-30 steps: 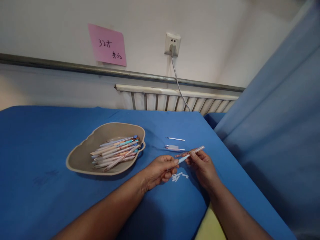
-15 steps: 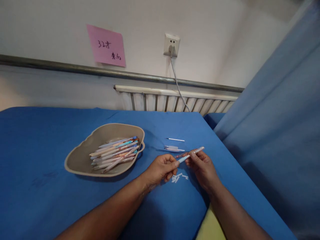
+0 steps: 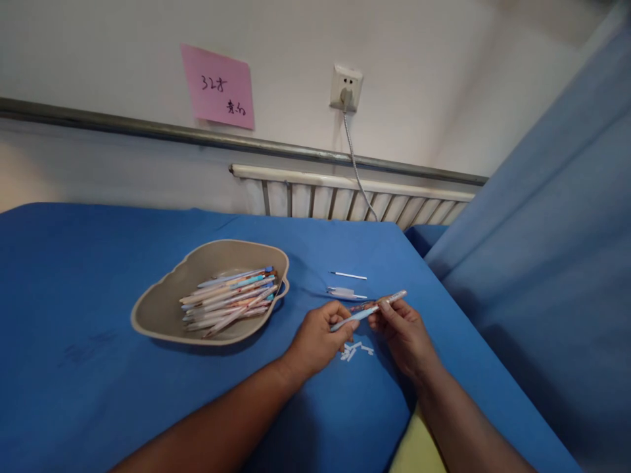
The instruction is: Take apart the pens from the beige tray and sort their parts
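Observation:
My left hand (image 3: 323, 334) pinches the light blue lower part of a pen (image 3: 363, 314). The pen's upper, pinkish end is held in my right hand (image 3: 401, 328), fingers closed round it. Beyond my fingers a patterned reddish piece lies partly hidden. A thin refill (image 3: 349, 275) rests on the blue cloth farther back, and pale pen parts (image 3: 346, 293) lie between it and my hands. Several small white pieces (image 3: 351, 353) are scattered just below the pen. To the left, a beige basin (image 3: 162, 309) holds many pens (image 3: 231, 299).
The blue-covered table (image 3: 89, 276) meets a wall with a rail and white radiator (image 3: 296, 176). A cable (image 3: 352, 154) hangs from the socket (image 3: 346, 87). A blue curtain (image 3: 552, 217) hangs at the right; something yellow (image 3: 418, 447) is at the front.
My left fingers have shifted on the pen, and more of its light blue end shows. The view has moved slightly, so the basin and wall items appear farther right.

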{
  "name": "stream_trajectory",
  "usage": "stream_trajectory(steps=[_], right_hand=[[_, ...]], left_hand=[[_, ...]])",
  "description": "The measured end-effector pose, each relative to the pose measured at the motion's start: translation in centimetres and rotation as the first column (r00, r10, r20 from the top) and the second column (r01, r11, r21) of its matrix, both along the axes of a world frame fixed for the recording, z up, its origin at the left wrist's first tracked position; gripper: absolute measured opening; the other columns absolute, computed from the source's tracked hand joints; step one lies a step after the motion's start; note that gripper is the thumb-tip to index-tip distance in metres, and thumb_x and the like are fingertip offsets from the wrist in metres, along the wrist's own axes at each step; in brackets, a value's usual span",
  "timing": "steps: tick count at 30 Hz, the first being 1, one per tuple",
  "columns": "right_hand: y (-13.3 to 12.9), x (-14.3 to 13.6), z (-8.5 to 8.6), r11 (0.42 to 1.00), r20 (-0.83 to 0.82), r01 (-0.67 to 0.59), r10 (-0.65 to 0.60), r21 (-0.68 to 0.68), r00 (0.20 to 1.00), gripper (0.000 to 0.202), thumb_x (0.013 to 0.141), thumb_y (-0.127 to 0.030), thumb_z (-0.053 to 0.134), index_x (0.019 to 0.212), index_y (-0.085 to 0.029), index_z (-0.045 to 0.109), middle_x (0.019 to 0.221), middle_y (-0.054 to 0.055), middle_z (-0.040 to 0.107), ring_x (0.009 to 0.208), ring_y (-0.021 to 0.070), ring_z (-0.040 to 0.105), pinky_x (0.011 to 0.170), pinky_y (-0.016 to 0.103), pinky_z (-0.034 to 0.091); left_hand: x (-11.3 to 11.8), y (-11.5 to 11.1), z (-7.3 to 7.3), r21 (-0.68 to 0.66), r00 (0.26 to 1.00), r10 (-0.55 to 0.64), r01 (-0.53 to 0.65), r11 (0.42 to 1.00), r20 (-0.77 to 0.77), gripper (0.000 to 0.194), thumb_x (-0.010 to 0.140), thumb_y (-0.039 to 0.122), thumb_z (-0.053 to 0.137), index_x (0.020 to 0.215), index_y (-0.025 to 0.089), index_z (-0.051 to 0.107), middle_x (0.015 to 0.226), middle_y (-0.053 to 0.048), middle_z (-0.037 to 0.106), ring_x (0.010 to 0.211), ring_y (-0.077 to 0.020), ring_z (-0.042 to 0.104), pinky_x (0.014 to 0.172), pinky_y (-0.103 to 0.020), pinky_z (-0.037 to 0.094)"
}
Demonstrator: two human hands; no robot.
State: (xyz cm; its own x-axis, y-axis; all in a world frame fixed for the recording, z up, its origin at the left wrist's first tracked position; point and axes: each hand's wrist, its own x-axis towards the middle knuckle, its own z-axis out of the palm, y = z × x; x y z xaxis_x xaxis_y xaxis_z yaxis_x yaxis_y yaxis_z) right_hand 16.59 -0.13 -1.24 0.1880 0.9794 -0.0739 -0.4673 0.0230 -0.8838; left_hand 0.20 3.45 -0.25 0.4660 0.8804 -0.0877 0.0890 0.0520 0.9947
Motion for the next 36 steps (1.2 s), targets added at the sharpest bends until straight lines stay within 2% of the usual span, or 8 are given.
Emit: stream_trajectory(steps=[8,11,18,20,23,27,31,36], right_hand=[[-0.1,-0.2,0.4,0.999,0.003,-0.006,0.006,-0.042,1.0,0.024,0.07,-0.039,0.075,0.079,-0.017,0.07,0.082,0.005,0.07,0.065,0.0122,0.062,0.062,0.022,0.05],[-0.1,-0.3,0.4,0.998,-0.001,-0.013,0.013,-0.057,1.0,0.025,0.07,-0.039,0.075,0.079,-0.017,0.069,0.078,0.004,0.07,0.064,0.0123,0.062,0.061,0.022,0.05],[0.0,-0.2,0.0,0.996,0.056,0.013,-0.008,-0.088,0.998,0.027,0.068,-0.04,0.076,0.079,-0.016,0.067,0.073,0.003,0.068,0.059,0.0116,0.06,0.057,0.023,0.049],[0.1,-0.3,-0.1,0.997,0.073,0.007,-0.001,-0.078,0.997,0.028,0.069,-0.041,0.075,0.079,-0.016,0.067,0.072,0.003,0.068,0.059,0.0122,0.06,0.058,0.024,0.048],[0.0,-0.4,0.0,0.998,0.091,-0.036,0.041,-0.056,0.995,0.03,0.07,-0.043,0.073,0.079,-0.016,0.068,0.072,0.004,0.068,0.058,0.0131,0.061,0.059,0.026,0.048],[-0.1,-0.4,0.2,0.998,0.154,-0.047,0.051,-0.033,0.987,0.03,0.071,-0.044,0.072,0.08,-0.015,0.069,0.074,0.005,0.068,0.059,0.0134,0.06,0.06,0.026,0.048],[-0.2,-0.3,0.3,0.999,0.19,-0.036,0.04,-0.023,0.981,0.03,0.072,-0.045,0.071,0.08,-0.016,0.07,0.074,0.005,0.068,0.061,0.0139,0.059,0.06,0.025,0.046],[-0.1,-0.3,0.1,0.999,0.186,-0.043,0.048,-0.031,0.981,0.027,0.072,-0.043,0.072,0.079,-0.017,0.07,0.071,0.004,0.067,0.062,0.0128,0.058,0.061,0.024,0.045]], left_hand=[[-0.3,0.2,-0.4,0.14,0.992,0.071,-0.056,0.989,-0.104,0.018,0.075,0.034,0.063,0.073,0.017,0.058,0.055,0.004,0.056,0.047,-0.0096,0.05,0.048,-0.019,0.038],[-0.3,-0.2,-0.7,0.142,0.992,0.073,-0.057,0.988,-0.107,0.018,0.075,0.035,0.063,0.075,0.017,0.056,0.056,0.005,0.055,0.048,-0.01,0.051,0.048,-0.019,0.039],[0.3,-0.9,-1.3,-0.117,0.999,-0.036,0.038,0.992,0.019,0.033,0.077,0.048,0.059,0.076,0.016,0.052,0.053,0.007,0.045,0.042,-0.006,0.036,0.042,-0.018,0.027],[0.3,-0.9,-1.0,-0.236,0.995,-0.068,0.083,0.968,0.068,0.039,0.077,0.055,0.056,0.078,0.016,0.051,0.053,0.009,0.04,0.04,-0.0044,0.028,0.04,-0.017,0.021],[0.0,-0.8,-0.3,-0.391,0.981,-0.141,0.181,0.902,0.13,0.043,0.078,0.059,0.053,0.084,0.017,0.051,0.055,0.009,0.038,0.038,-0.003,0.02,0.038,-0.017,0.012],[-0.3,-0.5,-0.1,-0.466,0.967,-0.176,0.242,0.851,0.182,0.043,0.075,0.057,0.059,0.086,0.016,0.053,0.058,0.008,0.041,0.039,-0.0018,0.022,0.037,-0.017,0.012],[-0.3,-0.4,-0.4,-0.459,0.971,-0.134,0.212,0.863,0.196,0.041,0.074,0.054,0.063,0.084,0.016,0.051,0.06,0.007,0.046,0.037,-0.0012,0.025,0.036,-0.016,0.014],[0.1,-0.5,-0.5,-0.308,0.99,-0.058,0.097,0.947,0.132,0.039,0.07,0.051,0.066,0.074,0.016,0.049,0.052,0.008,0.048,0.033,-0.0021,0.03,0.034,-0.016,0.02]])
